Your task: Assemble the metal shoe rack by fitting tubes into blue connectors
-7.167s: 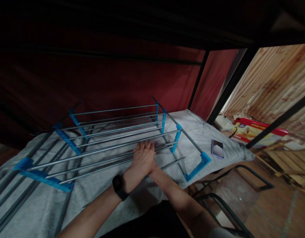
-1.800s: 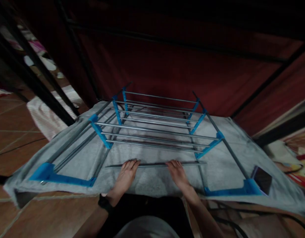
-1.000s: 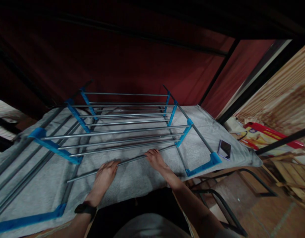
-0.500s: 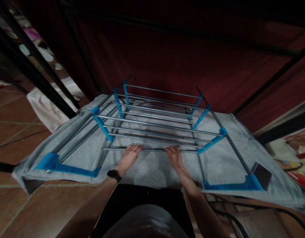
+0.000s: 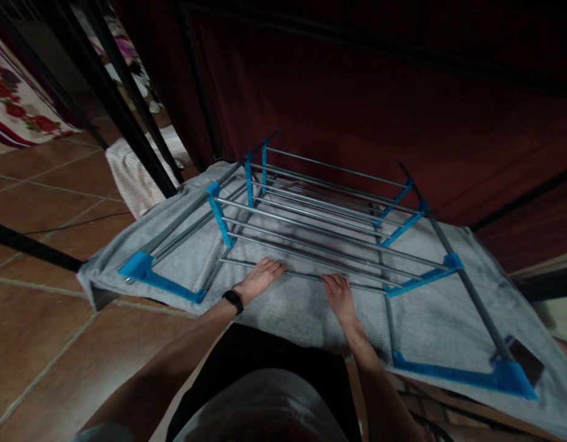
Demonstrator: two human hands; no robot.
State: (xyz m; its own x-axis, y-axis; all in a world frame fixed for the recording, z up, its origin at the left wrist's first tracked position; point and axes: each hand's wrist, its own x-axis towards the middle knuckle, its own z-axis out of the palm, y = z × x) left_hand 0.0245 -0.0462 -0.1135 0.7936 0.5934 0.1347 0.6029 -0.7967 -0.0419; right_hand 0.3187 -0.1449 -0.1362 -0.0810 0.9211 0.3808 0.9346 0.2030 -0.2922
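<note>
Okay, so that loose rod (image 5: 304, 275) has just been slid up the grey blanket (image 5: 283, 313), away from its front edge. Couple of seconds back it was lying on its own, with a strip of blanket between it and the metal rack (image 5: 311, 226); now it's just beside the rack's lowest near bar, running pretty much the same way. It went crooked for a moment, left end nearer the front edge, but that's sorted. Left hand (image 5: 260, 276), the one with the black watch (image 5: 232, 301), has its fingers over the left half, and the right hand (image 5: 341, 298) has its fingertips on it right of the middle. Can't tell whether they're properly gripping or just pressing down. Right end sits close to the bottom of the right blue bracket (image 5: 421, 281); touching or not, no idea. Reads to me as lining up, not fitted yet. Phone's (image 5: 525, 361) near the blanket's right edge.
</note>
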